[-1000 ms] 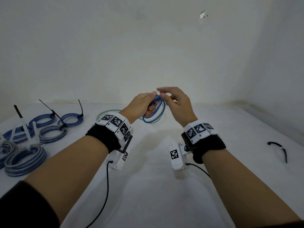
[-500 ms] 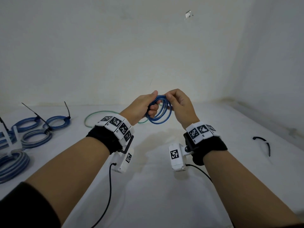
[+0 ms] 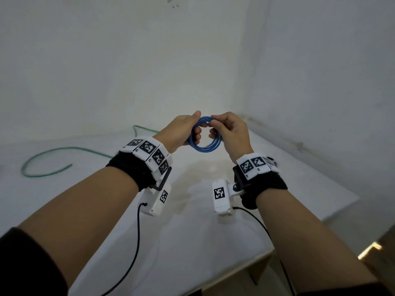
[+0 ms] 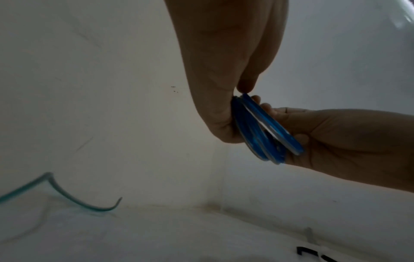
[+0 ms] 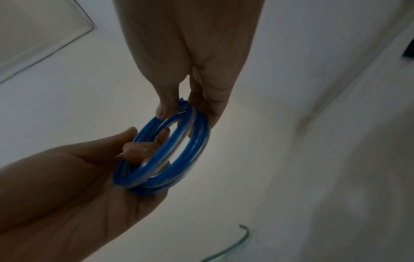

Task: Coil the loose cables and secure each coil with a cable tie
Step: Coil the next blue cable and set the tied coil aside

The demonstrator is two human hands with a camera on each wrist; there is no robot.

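Note:
A small coil of blue cable (image 3: pixel 207 144) hangs in the air between both hands, above the white table (image 3: pixel 192 231). My left hand (image 3: pixel 188 130) grips the coil's left side with fingers curled through the ring. My right hand (image 3: pixel 222 130) pinches the coil's top right between thumb and fingers. In the left wrist view the blue coil (image 4: pixel 264 131) shows edge-on between both hands. The right wrist view shows the blue coil (image 5: pixel 179 156) as an open ring with left fingers (image 5: pixel 143 152) through it. No cable tie is seen on the coil.
A loose green cable (image 3: pixel 64 150) lies on the table at the left, its end also showing in the wrist views (image 4: pixel 67 195) (image 5: pixel 237 248). The table's right edge (image 3: pixel 320 218) drops off to the floor. White walls meet in a corner behind.
The head view has swung right, so the tied blue coils at the left and the black tie at the right have left the picture. Both hands now hold the coil closer together.

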